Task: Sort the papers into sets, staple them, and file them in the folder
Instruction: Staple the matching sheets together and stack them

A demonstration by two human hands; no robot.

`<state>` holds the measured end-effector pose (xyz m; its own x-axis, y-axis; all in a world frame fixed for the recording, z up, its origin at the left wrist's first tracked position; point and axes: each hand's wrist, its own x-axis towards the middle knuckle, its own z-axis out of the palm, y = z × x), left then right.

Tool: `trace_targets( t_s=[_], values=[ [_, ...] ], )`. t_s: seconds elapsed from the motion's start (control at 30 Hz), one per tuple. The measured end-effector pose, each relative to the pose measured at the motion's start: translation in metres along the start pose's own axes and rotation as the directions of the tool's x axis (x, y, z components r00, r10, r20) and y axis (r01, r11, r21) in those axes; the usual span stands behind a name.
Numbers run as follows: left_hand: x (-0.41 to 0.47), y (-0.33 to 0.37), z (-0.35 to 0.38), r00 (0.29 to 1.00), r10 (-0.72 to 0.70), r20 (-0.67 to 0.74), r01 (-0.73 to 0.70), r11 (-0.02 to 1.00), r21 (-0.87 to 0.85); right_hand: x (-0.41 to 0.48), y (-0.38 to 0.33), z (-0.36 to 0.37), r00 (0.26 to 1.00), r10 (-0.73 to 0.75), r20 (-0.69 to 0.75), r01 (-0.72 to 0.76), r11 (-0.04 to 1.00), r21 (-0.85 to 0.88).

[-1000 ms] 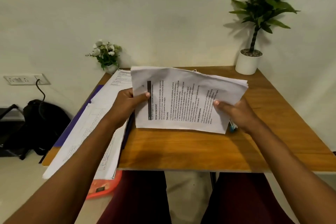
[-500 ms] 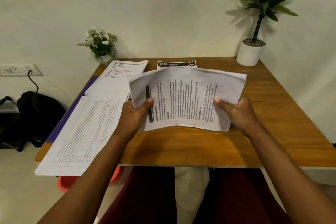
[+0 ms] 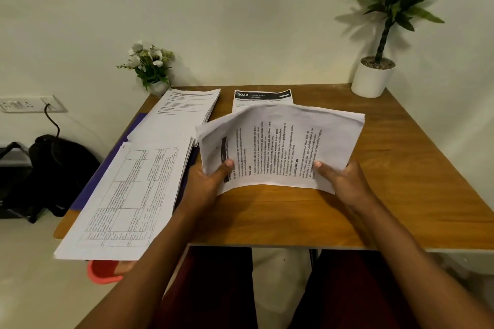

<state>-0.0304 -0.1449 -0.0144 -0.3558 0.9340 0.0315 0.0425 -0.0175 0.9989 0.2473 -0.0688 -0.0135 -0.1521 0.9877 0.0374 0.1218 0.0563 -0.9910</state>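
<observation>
I hold a bowed stack of printed papers point(image 3: 280, 147) above the middle of the wooden table point(image 3: 401, 181). My left hand point(image 3: 211, 181) grips its near left corner, thumb on top. My right hand point(image 3: 342, 181) grips the near right corner the same way. A sheet with a grid table point(image 3: 128, 200) lies at the left and overhangs the front edge. Behind it sits another stack of text pages point(image 3: 181, 115). Both rest on a purple folder point(image 3: 88, 189). A page with a black header reading 2939 point(image 3: 262, 97) lies at the back. No stapler is visible.
A small vase of white flowers point(image 3: 149, 67) stands at the back left corner, a tall potted plant point(image 3: 374, 75) at the back right. A black bag point(image 3: 53, 176) and a wall socket point(image 3: 29, 104) are left of the table. A red object point(image 3: 104, 271) lies on the floor.
The view has tilted down and the held stack has dropped lower toward the table, exposing the 2939 page and the left piles. Both hands keep their grip.
</observation>
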Motion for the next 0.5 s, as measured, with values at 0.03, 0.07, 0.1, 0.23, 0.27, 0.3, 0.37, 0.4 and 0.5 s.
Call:
trace_targets(
  t_s=[0.03, 0.07, 0.1, 0.23, 0.27, 0.3, 0.37, 0.4, 0.5],
  values=[
    [0.0, 0.002, 0.0, 1.0, 0.01, -0.006, -0.01, 1.0, 0.002, 0.001, -0.002, 0.0, 1.0, -0.004, -0.001, 0.004, 1.0, 0.006],
    [0.0, 0.005, 0.0, 1.0, 0.026, -0.017, -0.026, 1.0, 0.0, 0.003, -0.004, -0.001, 1.0, -0.013, 0.001, 0.013, 1.0, 0.014],
    [0.0, 0.005, 0.0, 0.999, 0.041, -0.031, -0.041, 0.999, 0.005, 0.004, -0.007, -0.002, 1.0, -0.027, 0.008, 0.027, 0.999, 0.022],
    [0.0, -0.002, -0.003, 0.998, 0.045, -0.034, -0.043, 0.998, 0.036, 0.004, 0.003, 0.0, 1.0, -0.008, 0.004, 0.008, 1.0, -0.03],
    [-0.001, -0.006, -0.004, 0.999, 0.034, -0.017, -0.033, 0.999, 0.032, 0.003, 0.01, 0.001, 1.0, 0.009, 0.0, -0.009, 0.998, -0.055],
    [-0.001, -0.011, -0.004, 1.0, 0.023, -0.008, -0.023, 0.999, 0.034, 0.001, 0.015, 0.001, 1.0, 0.021, 0.001, -0.021, 0.997, -0.075],
    [-0.001, -0.012, -0.005, 1.0, 0.02, -0.001, -0.02, 0.998, 0.053, 0.0, 0.018, 0.002, 1.0, 0.025, 0.01, -0.024, 0.996, -0.086],
    [0.0, -0.011, -0.004, 1.0, 0.024, 0.0, -0.024, 0.998, 0.061, 0.001, 0.017, 0.001, 1.0, 0.03, 0.002, -0.03, 0.996, -0.081],
    [0.003, -0.006, 0.001, 0.999, 0.036, -0.017, -0.035, 0.998, 0.044, 0.007, 0.004, -0.003, 0.999, 0.035, -0.008, -0.035, 0.997, -0.065]
  ],
)
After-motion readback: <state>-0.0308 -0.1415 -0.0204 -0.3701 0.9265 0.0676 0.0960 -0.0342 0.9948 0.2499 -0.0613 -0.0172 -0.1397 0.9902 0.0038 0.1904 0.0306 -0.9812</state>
